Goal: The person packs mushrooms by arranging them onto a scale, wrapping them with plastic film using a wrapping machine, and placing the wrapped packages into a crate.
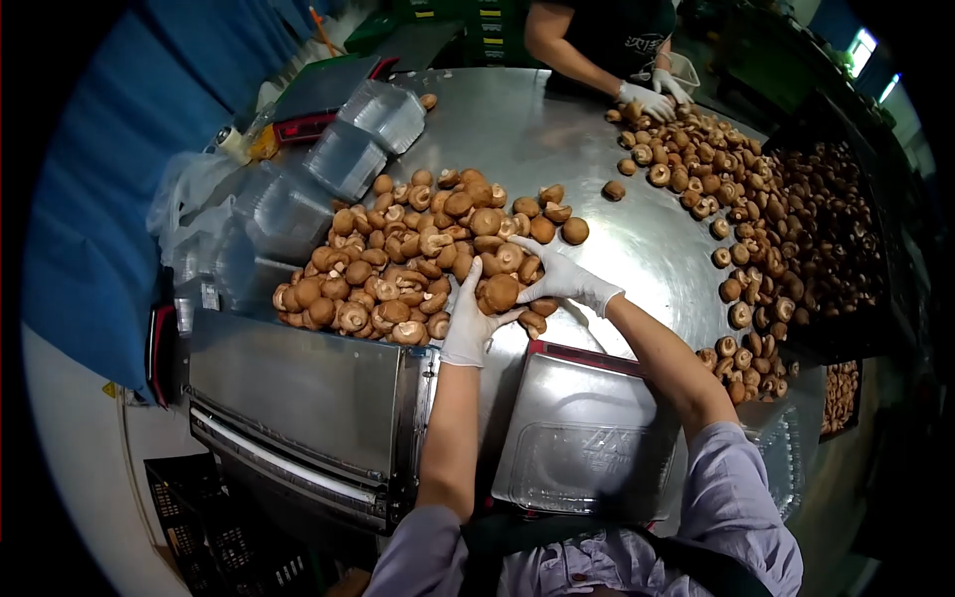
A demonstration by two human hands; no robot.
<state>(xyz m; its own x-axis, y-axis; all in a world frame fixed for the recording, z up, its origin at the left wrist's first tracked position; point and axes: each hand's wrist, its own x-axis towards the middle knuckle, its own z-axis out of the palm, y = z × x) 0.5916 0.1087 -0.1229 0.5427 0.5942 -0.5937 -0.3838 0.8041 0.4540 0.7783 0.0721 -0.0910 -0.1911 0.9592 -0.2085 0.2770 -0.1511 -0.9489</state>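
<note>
A large heap of brown shiitake mushrooms (388,264) lies on the steel table. At the heap's near right edge, both my white-gloved hands close around mushrooms. My left hand (468,323) cups a big round-capped shiitake mushroom (497,294), its thumb pointing up along one side and its fingers underneath. From the right, my right hand (569,279) curves its fingers over several mushrooms, with the thumb against the same big cap. Just below the hands, a clear plastic tray (587,463) rests on a scale (587,383) with a red edge.
Stacked clear trays (346,159) stand left of the heap, beside another red-edged scale (303,127). A steel wrapping machine (298,393) borders the near left. Across the table, a co-worker's gloved hands (652,99) touch a second mushroom heap (706,154), beside a dark crate (880,249).
</note>
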